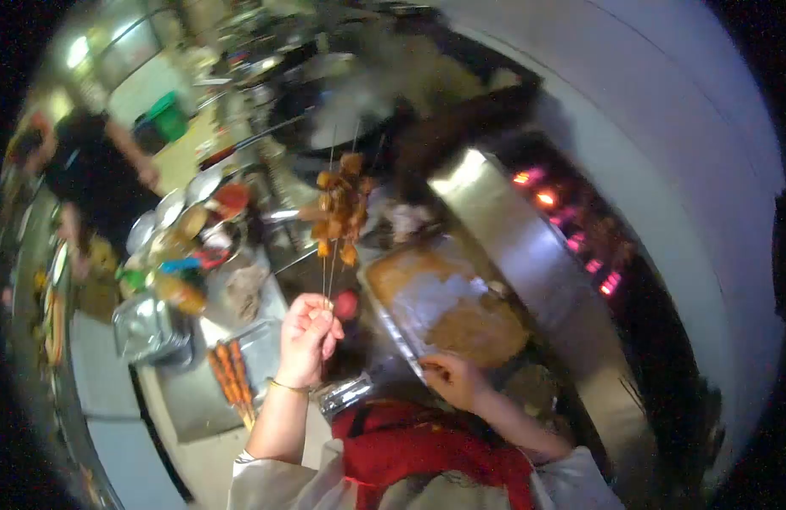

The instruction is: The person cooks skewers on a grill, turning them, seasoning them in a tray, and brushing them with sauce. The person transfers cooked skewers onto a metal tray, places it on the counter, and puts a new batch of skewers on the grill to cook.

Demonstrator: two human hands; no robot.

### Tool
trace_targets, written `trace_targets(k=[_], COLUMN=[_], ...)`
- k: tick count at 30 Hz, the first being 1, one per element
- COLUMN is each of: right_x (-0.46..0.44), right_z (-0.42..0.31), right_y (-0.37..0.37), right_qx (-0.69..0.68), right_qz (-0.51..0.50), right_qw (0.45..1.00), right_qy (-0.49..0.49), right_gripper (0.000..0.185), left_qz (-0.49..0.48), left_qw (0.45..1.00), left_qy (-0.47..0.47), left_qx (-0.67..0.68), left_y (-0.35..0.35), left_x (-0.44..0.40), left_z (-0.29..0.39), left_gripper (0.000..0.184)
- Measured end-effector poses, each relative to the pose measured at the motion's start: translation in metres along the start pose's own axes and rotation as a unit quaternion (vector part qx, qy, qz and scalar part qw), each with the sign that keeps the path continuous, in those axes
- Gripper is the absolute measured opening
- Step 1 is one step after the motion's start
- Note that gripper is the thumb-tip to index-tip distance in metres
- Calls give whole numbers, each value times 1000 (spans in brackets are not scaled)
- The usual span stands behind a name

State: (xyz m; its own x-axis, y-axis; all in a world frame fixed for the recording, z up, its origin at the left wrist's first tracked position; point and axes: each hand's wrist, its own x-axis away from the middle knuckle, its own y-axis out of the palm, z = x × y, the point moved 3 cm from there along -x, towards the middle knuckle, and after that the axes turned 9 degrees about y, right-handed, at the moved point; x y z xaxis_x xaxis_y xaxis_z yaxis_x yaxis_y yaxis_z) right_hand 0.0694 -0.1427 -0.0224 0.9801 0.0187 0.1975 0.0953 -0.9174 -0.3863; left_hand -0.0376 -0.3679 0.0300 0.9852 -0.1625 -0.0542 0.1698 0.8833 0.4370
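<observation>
Metal skewers threaded with browned chunks of food (342, 204) stand upright in my left hand (310, 333), whose fingers pinch their lower ends. My right hand (452, 380) hangs over the near edge of a metal tray (393, 327) that holds brown sauce or powder. Its fingers are curled, and blur hides what they hold, if anything. Left of my left hand, several reddish skewers (231, 378) lie on a flat metal tray (189, 399).
A long metal grill edge (520, 246) with glowing coals (546, 200) runs along the right. Bowls (204, 183), a squeeze bottle (180, 293) and a foil-like container (151, 327) are at the left. Another person (96, 170) in dark clothes stands farther left. A dark wok (350, 106) sits ahead.
</observation>
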Motion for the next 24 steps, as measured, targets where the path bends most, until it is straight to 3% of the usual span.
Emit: trace_targets(k=[2,6,9,12,13,15,20,24], right_x=[6,39,70,99,109,128,142,137], right_z=[4,13,45,57,69,93,106,126], right_y=[-7,-24,-37,-48,-47,-38,-25,-13], right_qx=[86,3,25,-6,2,18,-16,-2], right_qz=[18,68,208,194,230,300,324,317], right_qw=[996,996,977,968,960,939,929,932], right_qy=[-23,57,-28,157,161,170,176,175], right_gripper=[23,26,26,26,25,25,26,27], left_qz=[-53,-166,-245,-264,-259,-303,-303,-378], left_qw=[998,977,953,939,935,917,915,869], left_qy=[-40,-132,-176,-219,-234,-253,-253,-285], left_qx=[2,-16,10,-35,-56,-51,-89,-144], left_y=[42,147,215,254,260,259,252,250], left_x=[-36,-113,-157,-190,-197,-214,-216,-208], left_z=[-11,-47,-85,-118,-125,-152,-144,-136], left_gripper=[14,7,16,17,6,6,12,15])
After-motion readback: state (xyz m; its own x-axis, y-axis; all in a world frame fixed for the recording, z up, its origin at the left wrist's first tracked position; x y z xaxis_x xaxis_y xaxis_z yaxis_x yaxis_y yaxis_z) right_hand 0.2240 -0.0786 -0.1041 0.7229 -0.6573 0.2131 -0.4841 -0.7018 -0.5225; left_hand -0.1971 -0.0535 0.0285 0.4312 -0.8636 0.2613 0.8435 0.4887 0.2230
